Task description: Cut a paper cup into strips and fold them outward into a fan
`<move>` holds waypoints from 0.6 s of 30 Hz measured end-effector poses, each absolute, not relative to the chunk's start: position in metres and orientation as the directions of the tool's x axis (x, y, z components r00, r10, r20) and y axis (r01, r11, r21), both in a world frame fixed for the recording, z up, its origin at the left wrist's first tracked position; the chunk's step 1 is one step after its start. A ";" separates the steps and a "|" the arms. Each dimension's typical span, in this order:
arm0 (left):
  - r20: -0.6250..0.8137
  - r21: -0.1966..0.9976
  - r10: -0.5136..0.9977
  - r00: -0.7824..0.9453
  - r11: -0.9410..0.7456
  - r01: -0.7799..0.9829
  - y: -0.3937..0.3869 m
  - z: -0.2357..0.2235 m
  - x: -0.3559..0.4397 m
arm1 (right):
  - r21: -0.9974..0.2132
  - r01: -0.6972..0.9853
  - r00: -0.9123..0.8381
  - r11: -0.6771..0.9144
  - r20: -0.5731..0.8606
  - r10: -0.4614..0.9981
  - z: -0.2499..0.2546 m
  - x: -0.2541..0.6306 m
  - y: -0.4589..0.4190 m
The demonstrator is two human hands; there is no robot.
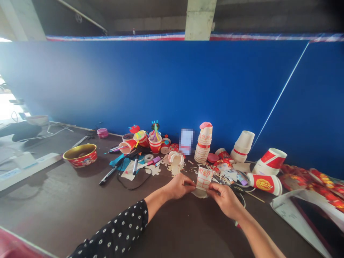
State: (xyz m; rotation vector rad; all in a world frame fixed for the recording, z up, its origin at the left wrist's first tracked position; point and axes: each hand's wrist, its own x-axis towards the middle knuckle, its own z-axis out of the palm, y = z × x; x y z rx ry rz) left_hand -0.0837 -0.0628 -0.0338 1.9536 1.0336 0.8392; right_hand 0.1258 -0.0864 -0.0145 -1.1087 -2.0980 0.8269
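Note:
Both my hands meet over the dark table [67, 211] and pinch a small paper cup piece [204, 178] with a red printed pattern. My left hand [179, 186] grips its left edge with fingers curled. My right hand [225, 199] holds its right lower edge, fingers pressed together. A pale round paper disc [199, 194] lies on the table just under the piece. A black sleeve with white dots [115, 233] covers my left upper arm.
Behind my hands lie paper scraps, a tall cup stack [204, 143], white and red cups [268, 162], decorated cups with straws [150, 140], markers [110, 175], tape [148, 157] and a red-gold bowl [80, 154]. A blue partition [172, 86] backs the table; packaging lies at the right.

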 end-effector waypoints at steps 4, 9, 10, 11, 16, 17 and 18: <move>0.223 0.866 0.862 0.456 -0.390 0.314 -0.063 -0.032 -0.083 | -0.786 0.432 -0.477 0.442 0.217 0.852 -0.015 0.127 -0.086; 0.251 0.884 0.847 0.468 -0.397 0.246 -0.067 -0.024 -0.082 | -0.818 0.393 -0.486 0.419 0.202 0.850 -0.011 0.126 -0.088; 0.250 0.889 0.846 0.471 -0.393 0.235 -0.068 -0.024 -0.082 | -0.822 0.389 -0.487 0.416 0.200 0.850 -0.011 0.125 -0.088; 0.248 0.894 0.846 0.473 -0.388 0.226 -0.068 -0.023 -0.081 | -0.825 0.386 -0.487 0.412 0.197 0.851 -0.010 0.125 -0.088; 0.276 0.901 0.856 0.437 -0.389 0.194 -0.069 -0.024 -0.079 | -0.852 0.364 -0.484 0.377 0.173 0.858 -0.013 0.126 -0.087; 0.282 0.901 0.861 0.424 -0.389 0.192 -0.070 -0.023 -0.078 | -0.860 0.353 -0.482 0.369 0.171 0.859 -0.014 0.126 -0.087; 0.283 0.902 0.866 0.413 -0.386 0.193 -0.070 -0.023 -0.077 | -0.868 0.342 -0.479 0.361 0.169 0.861 -0.015 0.126 -0.086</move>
